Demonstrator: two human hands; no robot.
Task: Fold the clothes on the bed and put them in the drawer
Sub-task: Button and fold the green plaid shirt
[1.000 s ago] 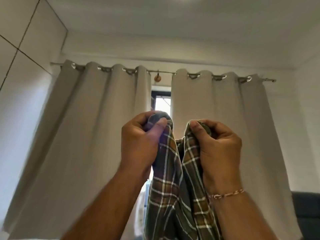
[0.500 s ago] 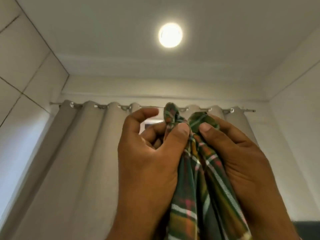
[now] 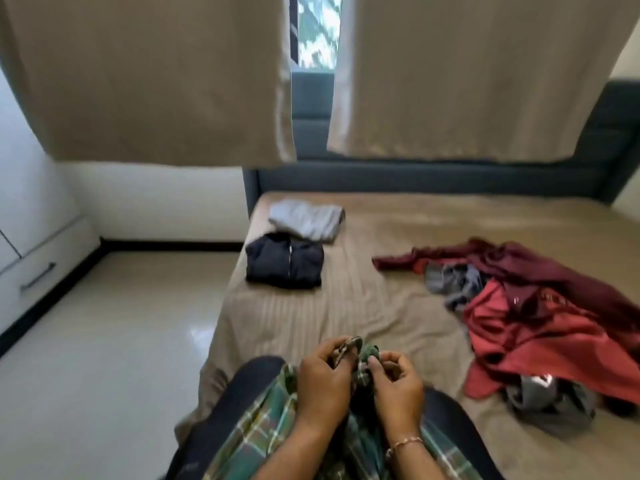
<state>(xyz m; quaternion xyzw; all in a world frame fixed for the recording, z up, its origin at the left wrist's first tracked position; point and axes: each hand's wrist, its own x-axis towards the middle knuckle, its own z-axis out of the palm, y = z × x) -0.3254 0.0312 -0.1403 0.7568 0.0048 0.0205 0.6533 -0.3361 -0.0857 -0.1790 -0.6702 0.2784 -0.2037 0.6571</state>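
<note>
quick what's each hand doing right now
Left hand: pinching the plaid shirt.
Right hand: pinching the same plaid shirt.

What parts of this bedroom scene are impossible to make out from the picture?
- Plaid garment, head view: its lower part is cut off by the bottom edge, and both hands cover its top.
- Unfolded pile: the items overlap, so their number is unclear.
- Drawer: cut by the left edge; contents hidden.
- Window: mostly behind curtains, blurred.
</note>
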